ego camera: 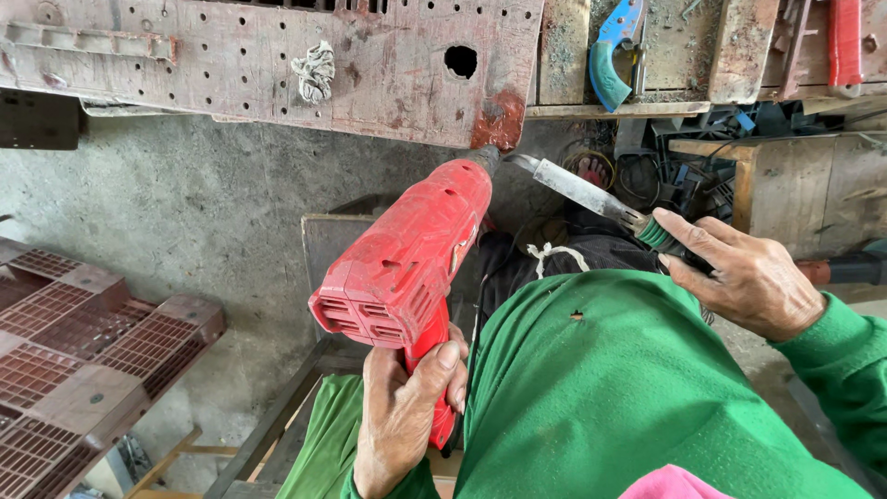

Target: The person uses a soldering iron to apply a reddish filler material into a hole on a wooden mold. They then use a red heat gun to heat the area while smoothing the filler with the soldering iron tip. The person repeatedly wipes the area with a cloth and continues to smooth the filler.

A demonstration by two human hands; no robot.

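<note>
The fingers (442, 365) of the left hand (402, 416) are wrapped tight around the grip of a red heat gun (407, 263), thumb laid up along the front of the handle, in the lower middle of the frame. The right hand (744, 277), at the right edge, has its fingers folded over the green ribbed handle of a flat metal scraper (577, 189), the index finger lying straight along the top.

The heat gun is a scuffed, dusty red plastic tool with a blocky rear housing and slotted air vents facing the camera; its body narrows toward a dark nozzle. Its long axis runs diagonally from the lower centre up and to the right, and the nozzle points at the lower right corner of a worn red plastic panel (277, 65) that fills the upper left of the frame. That corner is darker, glossier red than the faded, perforated surface around it. The nozzle is just beside the corner; whether it touches cannot be told.

The scraper blade is grey and stained, slanting from the right hand up and to the left, its tip close to the same corner and near the nozzle.

A knotted scrap of white rag (315, 69) sits in the panel. A red plastic crate (83, 360) lies at lower left on the concrete floor (185, 212). The person wears a green shirt (601, 388).
</note>
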